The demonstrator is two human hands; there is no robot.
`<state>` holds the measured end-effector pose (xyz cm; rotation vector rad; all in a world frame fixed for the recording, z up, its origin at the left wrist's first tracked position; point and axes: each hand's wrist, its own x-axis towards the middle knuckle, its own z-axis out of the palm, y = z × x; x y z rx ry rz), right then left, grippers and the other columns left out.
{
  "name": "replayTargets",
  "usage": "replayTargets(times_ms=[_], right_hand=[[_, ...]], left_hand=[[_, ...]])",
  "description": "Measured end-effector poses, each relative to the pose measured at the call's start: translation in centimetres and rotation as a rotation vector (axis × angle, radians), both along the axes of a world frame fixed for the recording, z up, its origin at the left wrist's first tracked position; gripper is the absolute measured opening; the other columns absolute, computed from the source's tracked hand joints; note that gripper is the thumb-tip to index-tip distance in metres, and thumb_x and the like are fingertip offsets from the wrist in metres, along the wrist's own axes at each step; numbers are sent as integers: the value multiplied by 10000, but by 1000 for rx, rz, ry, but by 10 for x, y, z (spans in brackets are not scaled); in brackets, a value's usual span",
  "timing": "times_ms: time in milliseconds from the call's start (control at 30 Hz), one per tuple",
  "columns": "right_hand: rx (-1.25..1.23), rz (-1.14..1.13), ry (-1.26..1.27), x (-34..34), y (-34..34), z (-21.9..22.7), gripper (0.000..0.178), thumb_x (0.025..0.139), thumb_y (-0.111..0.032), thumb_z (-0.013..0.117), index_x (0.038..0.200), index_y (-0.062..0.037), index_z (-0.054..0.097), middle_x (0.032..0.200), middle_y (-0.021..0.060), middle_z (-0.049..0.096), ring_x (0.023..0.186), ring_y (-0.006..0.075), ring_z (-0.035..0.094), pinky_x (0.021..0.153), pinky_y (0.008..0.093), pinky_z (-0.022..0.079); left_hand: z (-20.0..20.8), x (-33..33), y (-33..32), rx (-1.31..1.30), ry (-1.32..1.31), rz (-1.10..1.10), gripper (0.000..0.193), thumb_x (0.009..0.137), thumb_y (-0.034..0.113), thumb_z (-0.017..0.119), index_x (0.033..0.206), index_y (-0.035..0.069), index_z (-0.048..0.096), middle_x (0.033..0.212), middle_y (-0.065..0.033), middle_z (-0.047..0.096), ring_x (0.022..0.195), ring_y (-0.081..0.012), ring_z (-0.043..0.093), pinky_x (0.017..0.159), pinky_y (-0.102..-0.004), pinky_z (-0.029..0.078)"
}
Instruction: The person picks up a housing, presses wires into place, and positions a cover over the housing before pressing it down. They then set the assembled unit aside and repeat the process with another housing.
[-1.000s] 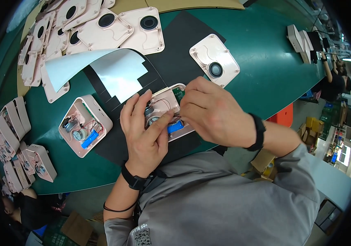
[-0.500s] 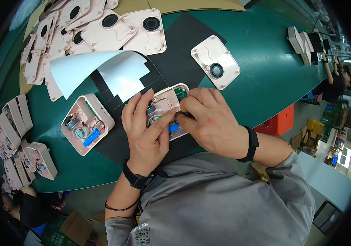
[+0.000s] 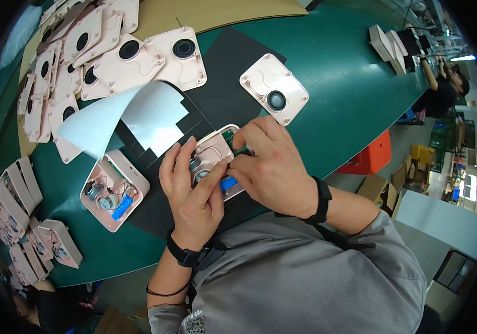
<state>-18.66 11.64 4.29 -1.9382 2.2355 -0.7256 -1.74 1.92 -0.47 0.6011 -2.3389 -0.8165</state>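
A pink open housing (image 3: 216, 151) with a motor, wires and a blue part (image 3: 228, 182) lies on a black mat (image 3: 233, 83) at the table's near edge. My left hand (image 3: 191, 192) rests on its left side with fingers over the motor area. My right hand (image 3: 274, 167) grips its right side, fingertips pressed onto the inner parts near a green board. Most of the housing's inside is hidden by both hands.
A second open pink housing (image 3: 115, 190) lies to the left. A pink cover with a black round part (image 3: 273, 88) lies beyond the hands. Several more covers (image 3: 121, 53) are piled far left, and housings (image 3: 15, 211) stand at the left edge. A curled white sheet (image 3: 132, 114) overlaps the mat.
Both hands shifted slightly on the housing; my right hand drew in closer over its right side and my fingers moved on the inner parts.
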Motion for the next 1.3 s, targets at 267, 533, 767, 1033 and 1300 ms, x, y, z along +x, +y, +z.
replayTargets(times_ms=[267, 533, 767, 1033, 1300], right_hand=[[14, -89, -98, -2, -16, 8, 241, 693, -69, 800, 855, -47, 623, 960, 82, 572, 921, 287, 571, 738, 386, 510], [119, 30, 192, 2, -30, 8, 245, 698, -77, 796, 846, -45, 604, 891, 85, 549, 858, 282, 587, 694, 368, 523], [85, 181, -133, -37, -17, 21, 199, 796, -132, 810, 866, -54, 641, 921, 91, 596, 874, 281, 619, 692, 366, 529], [-40, -237, 98, -95, -9, -33, 140, 909, -124, 767, 933, -22, 674, 958, 111, 651, 905, 322, 633, 777, 405, 529], [-129, -425, -1373, -100, 45, 43, 241, 1081, -248, 593, 972, -39, 645, 841, -23, 606, 768, 63, 574, 680, 242, 460]], left_hand=[[0, -4, -1, -9, -12, -18, 387, 792, -33, 728, 1125, 144, 815, 1520, -212, 542, 1395, -451, 462, 1160, -522, 377], [1, -2, -2, -2, -18, -11, 393, 776, -58, 717, 1106, 130, 817, 1515, -220, 546, 1404, -453, 460, 1164, -525, 380], [-1, 1, -2, -6, -13, -2, 380, 779, -57, 722, 1112, 109, 798, 1513, -223, 543, 1410, -451, 457, 1163, -526, 381], [4, -4, -2, 17, -4, 36, 680, 809, -17, 756, 1444, 25, 515, 1518, -234, 499, 1400, -472, 445, 1146, -534, 382], [2, 7, -5, 136, -13, -58, 809, 796, -3, 787, 1500, -20, 387, 1471, -235, 510, 1328, -469, 477, 1131, -554, 371]])
